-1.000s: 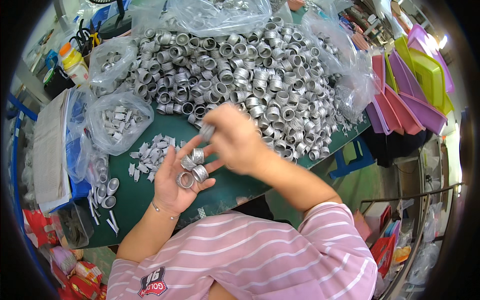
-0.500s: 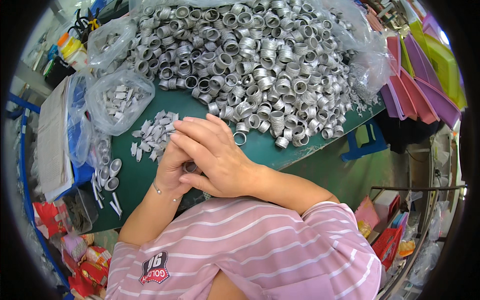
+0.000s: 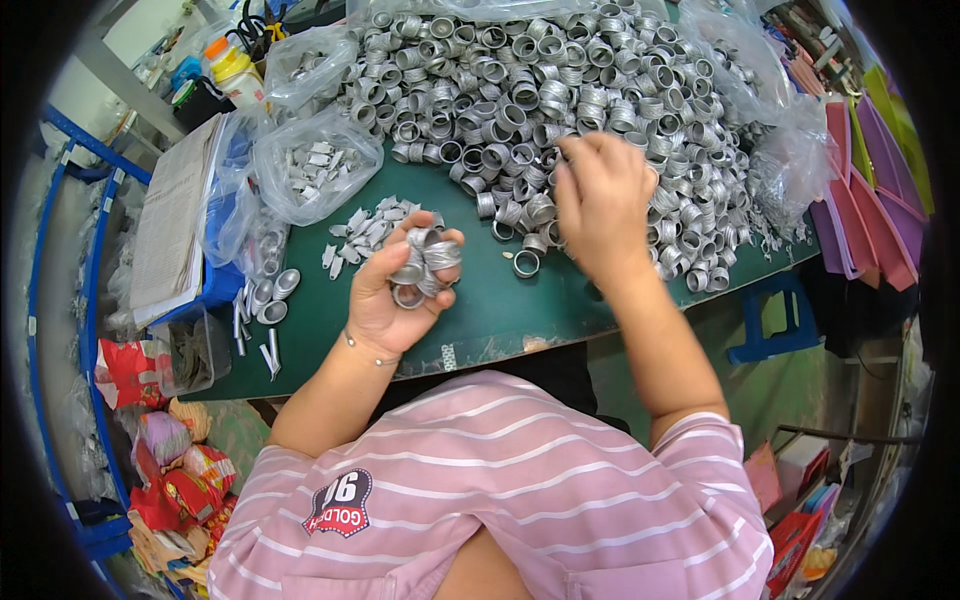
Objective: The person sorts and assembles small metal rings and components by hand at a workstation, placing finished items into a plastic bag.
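Observation:
My left hand (image 3: 374,316) is turned palm up above the green table, fingers curled round several short silver metal rings (image 3: 432,262) with ridged sides. My right hand (image 3: 606,222) reaches over the front of a large pile of the same rings (image 3: 500,95). Its fingers point away from me and are smeared, so whether they pinch a ring is hidden. One loose ring (image 3: 526,264) stands on the table between my hands. Beyond my left hand lies a small heap of flat grey metal pieces (image 3: 368,234).
A clear plastic bag (image 3: 268,185) of similar flat pieces sits at the left. Nearer are oval metal cups (image 3: 273,312) and thin rods (image 3: 270,352). Pink and purple trays (image 3: 868,215) stand at the right, above a blue stool (image 3: 778,325). The green table's (image 3: 480,318) edge runs before me.
My hands, earlier cupped together, are now apart. My right hand has moved away to the right onto the pile, and the rings in my left hand have come into sight. The view has shifted.

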